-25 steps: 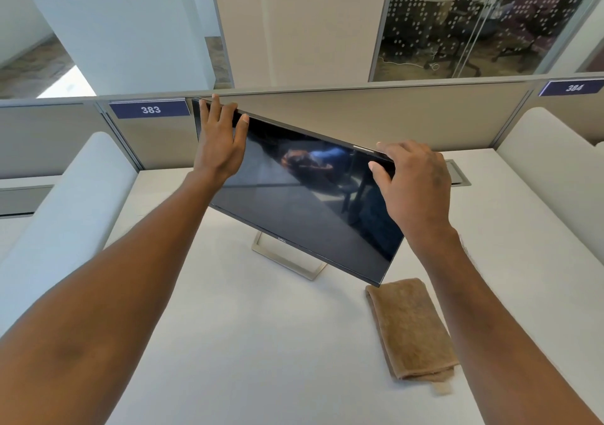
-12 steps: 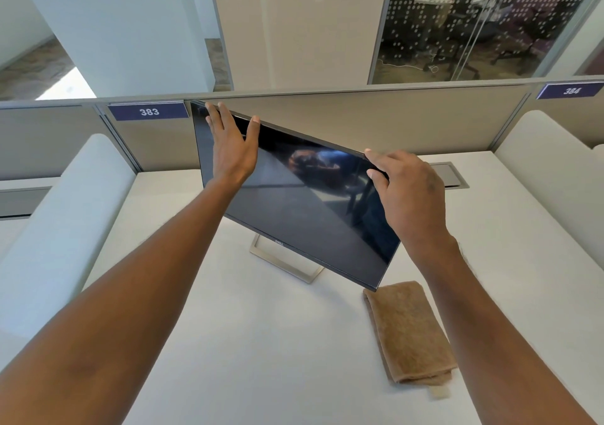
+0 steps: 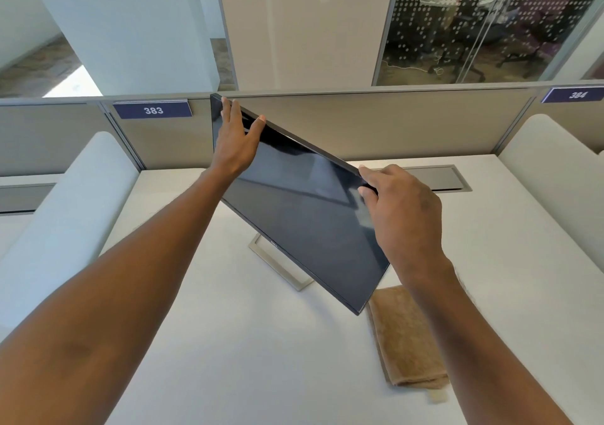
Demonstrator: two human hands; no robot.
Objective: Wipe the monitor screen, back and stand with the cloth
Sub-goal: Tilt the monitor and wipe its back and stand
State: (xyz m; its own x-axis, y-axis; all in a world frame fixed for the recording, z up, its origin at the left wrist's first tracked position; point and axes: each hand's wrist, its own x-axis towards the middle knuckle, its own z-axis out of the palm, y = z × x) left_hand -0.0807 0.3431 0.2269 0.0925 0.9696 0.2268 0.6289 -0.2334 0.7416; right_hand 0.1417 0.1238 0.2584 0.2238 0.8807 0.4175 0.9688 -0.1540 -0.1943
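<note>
The monitor (image 3: pixel 300 215) stands on the desk (image 3: pixel 245 343), turned at a slant on its stand (image 3: pixel 277 264). The left hand (image 3: pixel 235 143) lies flat on the screen's upper left corner, fingers straight. The right hand (image 3: pixel 405 215) grips the upper right edge. The folded cloth (image 3: pixel 405 343) lies on the desk just beside the monitor's lower right corner.

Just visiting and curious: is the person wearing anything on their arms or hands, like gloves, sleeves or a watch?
No. The left hand and right hand are bare: no gloves, rings or watch show. Both forearms are uncovered, no sleeve in view.
</note>
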